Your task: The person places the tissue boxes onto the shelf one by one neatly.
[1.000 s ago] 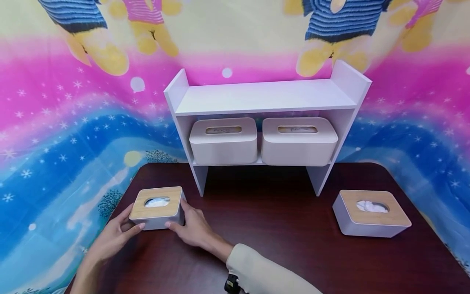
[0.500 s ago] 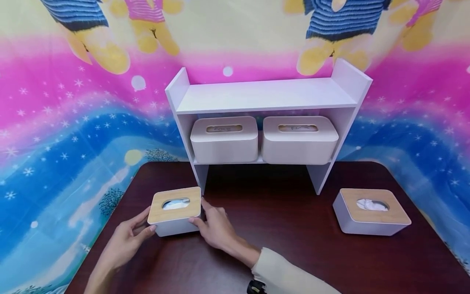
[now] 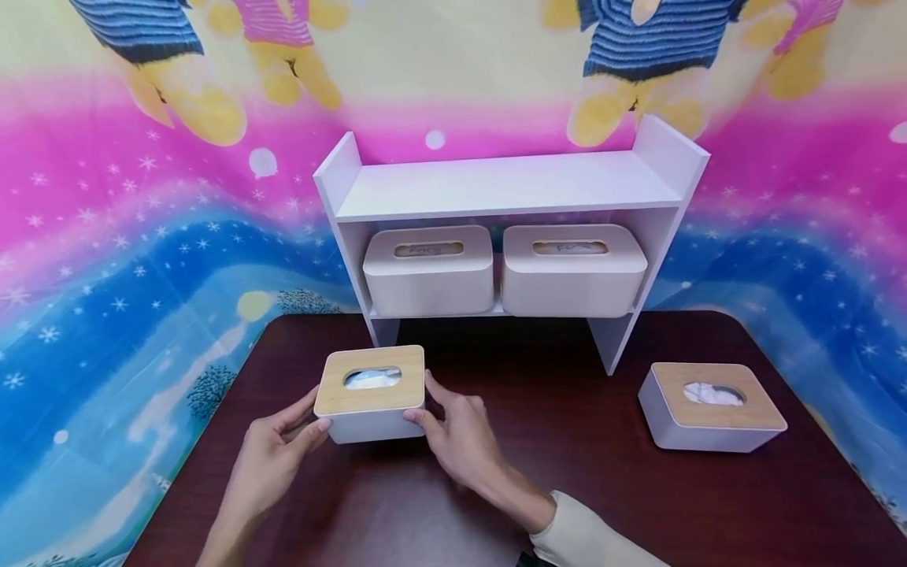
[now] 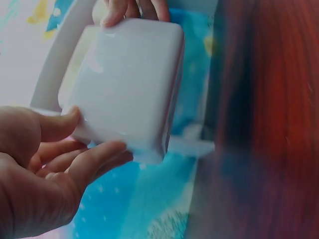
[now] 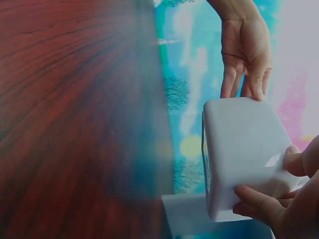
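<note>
A white tissue box [image 3: 375, 428] with a wooden lid [image 3: 411, 394] is held between both hands over the left-middle of the table. A white tissue [image 3: 372, 379] shows in its oval slot. My left hand [image 3: 265, 465] grips the left end, thumb at the front corner. At the opposite end, my right hand [image 3: 464, 441] holds on with its thumb on the near edge. Both wrist views show the smooth white wall of the tissue box [image 4: 129, 84] with fingers and thumbs around its two ends. Its underside is hidden in the head view.
Behind it stands a white two-tier shelf [image 3: 510, 185]. Two larger cream tissue boxes [image 3: 432, 291] fill the lower tier side by side. Another wood-topped tissue box [image 3: 708, 437] sits on the right of the dark table [image 3: 567, 441]. A printed cloth [image 3: 142, 315] hangs around the back.
Both hands have carried the tissue box rightward from the table's left side, and it is now raised slightly towards the shelf. The other boxes stay put.
</note>
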{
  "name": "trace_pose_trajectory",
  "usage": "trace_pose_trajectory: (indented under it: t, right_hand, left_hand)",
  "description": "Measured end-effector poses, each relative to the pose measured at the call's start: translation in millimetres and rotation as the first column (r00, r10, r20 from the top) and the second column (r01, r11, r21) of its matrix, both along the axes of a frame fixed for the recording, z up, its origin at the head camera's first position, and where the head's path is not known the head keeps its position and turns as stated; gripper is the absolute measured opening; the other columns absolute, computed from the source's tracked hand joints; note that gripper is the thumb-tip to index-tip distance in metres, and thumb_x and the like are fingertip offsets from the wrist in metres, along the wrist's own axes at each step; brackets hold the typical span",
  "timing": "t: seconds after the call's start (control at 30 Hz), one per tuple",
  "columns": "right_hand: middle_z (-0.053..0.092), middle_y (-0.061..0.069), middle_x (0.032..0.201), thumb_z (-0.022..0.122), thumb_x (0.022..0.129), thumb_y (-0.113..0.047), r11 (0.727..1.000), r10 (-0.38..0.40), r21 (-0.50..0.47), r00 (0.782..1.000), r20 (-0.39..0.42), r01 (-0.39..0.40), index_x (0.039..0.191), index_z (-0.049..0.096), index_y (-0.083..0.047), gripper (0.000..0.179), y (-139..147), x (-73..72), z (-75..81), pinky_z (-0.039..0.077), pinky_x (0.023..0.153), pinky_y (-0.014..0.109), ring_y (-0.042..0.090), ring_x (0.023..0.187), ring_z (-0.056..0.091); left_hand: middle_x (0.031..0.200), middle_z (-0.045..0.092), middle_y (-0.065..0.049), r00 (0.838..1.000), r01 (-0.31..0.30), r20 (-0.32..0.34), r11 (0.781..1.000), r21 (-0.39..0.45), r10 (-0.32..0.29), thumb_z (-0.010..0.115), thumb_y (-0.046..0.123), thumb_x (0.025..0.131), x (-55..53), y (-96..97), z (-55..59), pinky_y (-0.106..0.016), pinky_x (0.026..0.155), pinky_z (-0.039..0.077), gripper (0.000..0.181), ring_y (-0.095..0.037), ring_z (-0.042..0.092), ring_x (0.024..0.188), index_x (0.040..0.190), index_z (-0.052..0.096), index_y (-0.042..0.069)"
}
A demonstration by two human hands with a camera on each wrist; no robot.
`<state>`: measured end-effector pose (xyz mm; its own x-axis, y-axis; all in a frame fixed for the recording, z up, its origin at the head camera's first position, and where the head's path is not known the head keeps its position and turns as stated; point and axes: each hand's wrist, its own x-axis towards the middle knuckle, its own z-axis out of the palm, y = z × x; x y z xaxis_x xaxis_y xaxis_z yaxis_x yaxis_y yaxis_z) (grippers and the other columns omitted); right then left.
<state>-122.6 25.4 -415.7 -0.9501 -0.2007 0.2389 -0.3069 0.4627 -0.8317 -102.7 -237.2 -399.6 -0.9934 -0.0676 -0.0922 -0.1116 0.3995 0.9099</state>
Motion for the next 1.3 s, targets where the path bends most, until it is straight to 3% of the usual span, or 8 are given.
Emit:
trace_pose_trajectory:
  t: [0.2, 0.47, 0.57, 0.67, 0.73, 0.97, 1.13, 1.3]
  right_hand:
    - [0.056, -0.007, 0.064, 0.076, 0.099, -0.038, 0.998, -0.063, -0.008, 0.997, -0.04, 0.063, 0.154, 0.056, -0.005, 0.067, 17, 5.0, 19.9, 0.03, 0.04, 0.02, 0.001, 0.039, 0.03]
    - [0.062, -0.004, 0.065, 0.08, 0.097, -0.036, 0.994, -0.111, -0.001, 0.985, -0.132, 0.112, 0.149, 0.062, -0.008, 0.061, 38, 8.4, 49.8, 0.026, 0.038, 0.022, 0.0, 0.037, 0.027]
    - [0.069, 0.003, 0.071, 0.081, 0.097, -0.033, 0.993, -0.114, -0.002, 0.98, -0.165, 0.115, 0.148, 0.063, -0.009, 0.06, 45, 8.6, 60.9, 0.028, 0.039, 0.022, -0.001, 0.038, 0.027]
    - [0.079, 0.012, 0.088, 0.081, 0.097, -0.032, 0.993, -0.113, 0.001, 0.974, -0.194, 0.116, 0.147, 0.063, -0.008, 0.058, 50, 8.7, 72.4, 0.031, 0.041, 0.023, -0.001, 0.041, 0.028]
    - [0.08, 0.012, 0.089, 0.08, 0.098, -0.032, 0.993, -0.113, 0.014, 0.973, -0.203, 0.118, 0.148, 0.063, -0.009, 0.057, 53, 8.8, 80.5, 0.031, 0.042, 0.022, 0.0, 0.042, 0.028]
    - [0.054, -0.006, 0.052, 0.078, 0.1, -0.035, 0.99, -0.115, 0.055, 0.967, -0.226, 0.131, 0.148, 0.063, -0.014, 0.055, 62, 5.3, 107.3, 0.028, 0.04, 0.025, 0.007, 0.039, 0.03]
    - [0.058, -0.003, 0.055, 0.078, 0.1, -0.036, 0.987, -0.12, 0.067, 0.952, -0.283, 0.144, 0.145, 0.065, -0.013, 0.053, 67, 2.3, 124.0, 0.029, 0.041, 0.027, 0.008, 0.038, 0.032]
    - [0.057, -0.003, 0.054, 0.077, 0.101, -0.035, 0.987, -0.108, 0.082, 0.95, -0.292, 0.138, 0.147, 0.064, -0.013, 0.053, 71, 0.7, 143.6, 0.028, 0.041, 0.026, 0.012, 0.039, 0.036]
  left_hand:
    - [0.159, 0.057, -0.012, 0.996, -0.065, -0.056, 0.996, 0.057, 0.068, 0.071, 0.015, 0.105, 0.0, 21.4, 14.6, -0.027, 0.092, 0.062, 0.053, -0.012, 0.072, 0.121, 0.156, 0.056, 0.015]
    - [0.149, 0.066, -0.01, 0.985, -0.092, -0.14, 0.991, 0.099, 0.105, 0.075, 0.014, 0.101, 2.3, 43.2, 38.3, -0.025, 0.089, 0.062, 0.048, -0.016, 0.072, 0.122, 0.148, 0.065, 0.018]
    - [0.148, 0.066, -0.01, 0.981, -0.087, -0.168, 0.992, 0.089, 0.101, 0.076, 0.014, 0.1, 2.7, 49.0, 49.8, -0.026, 0.088, 0.063, 0.049, -0.02, 0.071, 0.125, 0.147, 0.065, 0.019]
    - [0.148, 0.067, -0.01, 0.977, -0.083, -0.189, 0.994, 0.074, 0.095, 0.076, 0.015, 0.1, 2.1, 53.5, 62.1, -0.026, 0.086, 0.063, 0.048, -0.022, 0.071, 0.126, 0.147, 0.065, 0.02]
    - [0.148, 0.067, -0.009, 0.975, -0.075, -0.205, 0.995, 0.059, 0.086, 0.076, 0.016, 0.1, 1.5, 55.6, 70.5, -0.026, 0.085, 0.063, 0.049, -0.023, 0.071, 0.126, 0.147, 0.065, 0.02]
    - [0.15, 0.066, -0.009, 0.963, -0.053, -0.263, 0.998, 0.017, 0.056, 0.077, 0.019, 0.1, -1.4, 59.9, 100.1, -0.023, 0.083, 0.062, 0.049, -0.025, 0.073, 0.125, 0.147, 0.065, 0.022]
    - [0.15, 0.067, -0.009, 0.96, -0.031, -0.278, 1.0, 0.0, 0.03, 0.076, 0.023, 0.1, -4.6, 60.8, 117.1, -0.021, 0.083, 0.062, 0.049, -0.028, 0.075, 0.122, 0.148, 0.064, 0.024]
    - [0.151, 0.067, -0.008, 0.952, -0.013, -0.306, 1.0, -0.02, 0.006, 0.075, 0.026, 0.102, -7.5, 61.2, 133.8, -0.021, 0.083, 0.062, 0.049, -0.029, 0.074, 0.124, 0.149, 0.063, 0.026]
